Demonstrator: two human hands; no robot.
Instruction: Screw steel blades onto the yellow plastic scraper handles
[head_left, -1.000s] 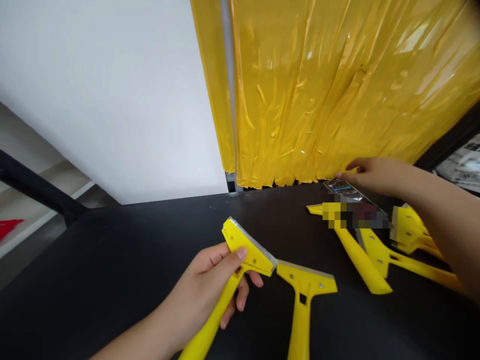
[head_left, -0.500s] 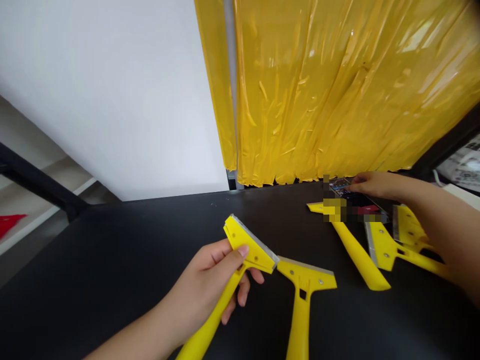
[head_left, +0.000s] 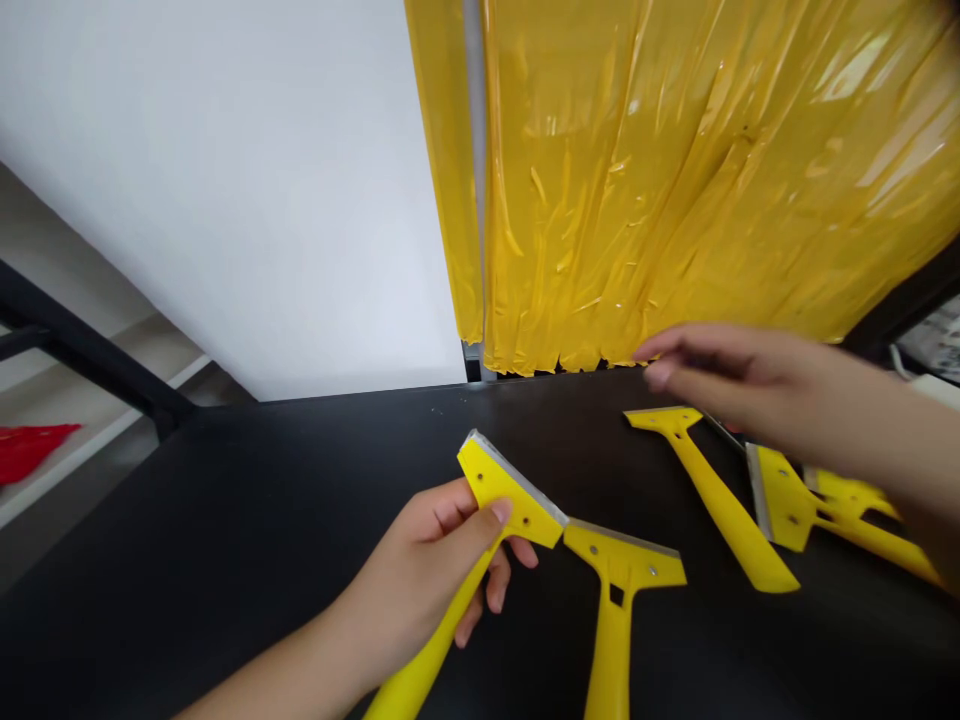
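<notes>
My left hand [head_left: 442,550] is closed around a yellow scraper [head_left: 491,480] at the neck below its head, thumb on the head's face. Its metal blade edge points up and right. One corner of it meets the head of a second scraper [head_left: 626,555] lying on the black table. My right hand [head_left: 742,380], slightly blurred, hovers over the table's right side with fingers stretched forward and nothing visible in them. Beneath it lie another yellow scraper [head_left: 720,500], a further scraper [head_left: 787,500] and one more scraper [head_left: 855,490], partly covered by my forearm. The phone is mostly hidden behind my right hand.
The black table [head_left: 262,520] runs back to a white panel [head_left: 262,200] and a hanging yellow plastic sheet [head_left: 600,200]. On the left are a dark metal frame bar [head_left: 112,350] and shelves with a red item [head_left: 34,450].
My right hand has lifted off the phone and moved left and toward me, now covering most of it. My left hand keeps its hold on the scraper. The view has shifted slightly.
</notes>
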